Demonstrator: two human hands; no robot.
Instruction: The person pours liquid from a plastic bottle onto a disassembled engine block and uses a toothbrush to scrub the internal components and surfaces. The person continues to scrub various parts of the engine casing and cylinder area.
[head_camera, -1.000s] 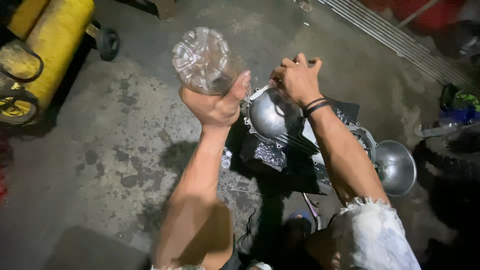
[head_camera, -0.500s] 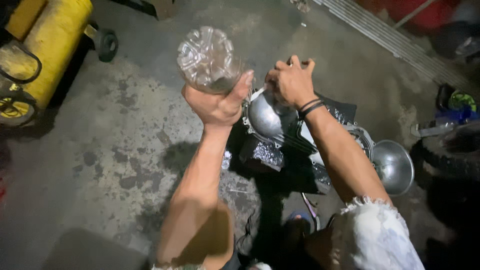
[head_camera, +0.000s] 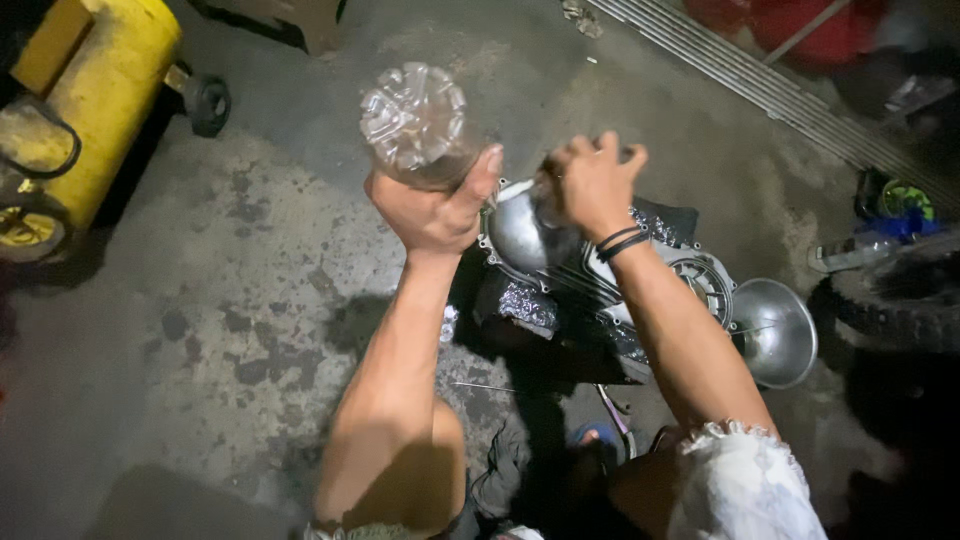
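- Head view: the left hand (head_camera: 435, 205) is up high, fingers wrapped tight around a clear, crumpled plastic bottle (head_camera: 415, 125) turned bottom-up toward the camera, its neck hidden behind the palm.
- That bottle sits just left of and above the grey metal engine side cover (head_camera: 600, 270), the landmark here, which lies on the stained concrete floor (head_camera: 230, 300).
- The right hand (head_camera: 590, 185) is closed in a fist directly over the rounded left end of the cover, black bands on the wrist; whether it pinches a cap or some small part I cannot tell, the fingers hide it.
- Right of the cover, touching its far end or just beside it, lies a shiny metal funnel-shaped bowl (head_camera: 775, 330).
- Far left of the cover, well apart, stands a yellow wheeled tank (head_camera: 90, 80); to the upper right runs a bundle of grey metal rods (head_camera: 760, 90).
- Further right of the cover, the edge of a black rubber tyre (head_camera: 900, 300) shows.
- Progress, as a judgement: the bottle is lifted and tipped near the cover, but no liquid is seen pouring, so whatever goes into or onto the cover looks not yet done. Bottle and cover are both in hand; the work appears mid-step.
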